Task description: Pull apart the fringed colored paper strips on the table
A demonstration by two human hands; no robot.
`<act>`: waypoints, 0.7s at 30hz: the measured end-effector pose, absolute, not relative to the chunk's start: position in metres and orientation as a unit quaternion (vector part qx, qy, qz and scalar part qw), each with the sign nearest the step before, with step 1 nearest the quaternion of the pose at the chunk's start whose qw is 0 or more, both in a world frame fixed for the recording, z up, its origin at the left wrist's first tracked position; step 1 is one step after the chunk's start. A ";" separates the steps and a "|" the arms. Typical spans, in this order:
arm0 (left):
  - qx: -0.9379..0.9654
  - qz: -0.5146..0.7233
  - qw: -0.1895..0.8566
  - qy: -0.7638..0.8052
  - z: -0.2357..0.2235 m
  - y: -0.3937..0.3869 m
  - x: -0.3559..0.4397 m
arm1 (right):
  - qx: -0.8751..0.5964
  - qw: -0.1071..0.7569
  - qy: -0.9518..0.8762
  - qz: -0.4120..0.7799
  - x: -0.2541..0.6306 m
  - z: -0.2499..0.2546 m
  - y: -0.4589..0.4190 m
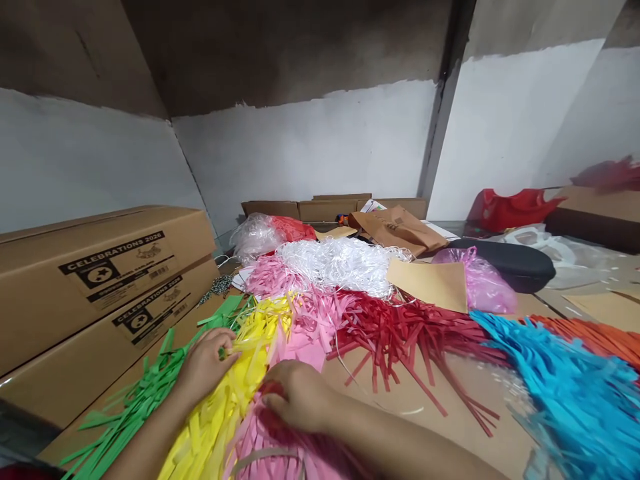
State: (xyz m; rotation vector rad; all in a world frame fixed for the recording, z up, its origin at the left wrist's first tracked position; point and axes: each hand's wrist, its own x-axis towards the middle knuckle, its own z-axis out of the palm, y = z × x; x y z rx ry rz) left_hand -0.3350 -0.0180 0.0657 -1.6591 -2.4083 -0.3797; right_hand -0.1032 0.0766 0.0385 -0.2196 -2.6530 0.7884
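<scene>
Fringed paper tassels lie in a row on the brown table: green, yellow, pink, red, blue and orange. My left hand rests at the seam between the green and yellow fringes, fingers curled and pinching the strips. My right hand lies on the near pink fringe, fingers bent down and closed on its strips. A white shredded bundle sits behind the pink.
Two stacked cardboard boxes marked "Celebrations" stand at the left. Further back lie clear and pink plastic bags, brown paper envelopes, a dark case and a red bag. White walls close the back.
</scene>
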 end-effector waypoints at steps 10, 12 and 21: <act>-0.542 -0.050 0.133 -0.828 0.097 0.024 -0.326 | -0.052 0.081 -0.991 0.097 -0.154 0.027 0.074; -0.471 -0.063 0.146 -0.868 0.125 0.035 -0.342 | -0.052 0.051 -0.994 0.078 -0.157 0.020 0.074; -0.565 -0.068 0.323 -0.756 0.223 0.070 -0.256 | -0.104 0.238 -0.822 0.507 -0.129 0.038 0.076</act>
